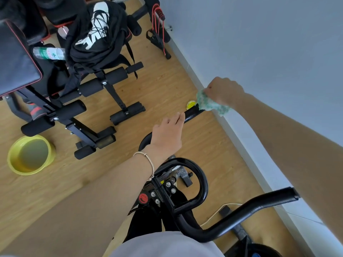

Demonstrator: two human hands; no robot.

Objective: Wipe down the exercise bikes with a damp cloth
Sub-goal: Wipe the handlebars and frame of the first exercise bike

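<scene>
Exercise bike [167, 190] seen from above by the head camera, the only view we have: it stands directly beneath us beside a pale wall [278, 43], black handlebars filling the lower middle of the picture.

Our right hand [224, 89] reaches out to the tip of the far handlebar horn [193, 114], fingers curled tight round a bunched green-and-white cloth [211, 104], which touches the end of the bar. Our left hand [167, 134] lies on top of the same horn nearer to us, fingers straight and pressed together along it, holding nothing.

That horn is a long tube. Its long axis runs from the bolted centre clamp away from us, and its free end points at the foot of the wall. The near horn [269, 203] runs off to the right, also toward the wall.

To do this step well, we judge the cloth should wrap right round the tube and be drawn along its length from tip to clamp, while the flat hand steadies the bar. The underside and end cap are easy to miss.

On the wooden floor to the left sit a yellow basin [30, 154] and a black weight bench [89, 101], well apart from the bike.
</scene>
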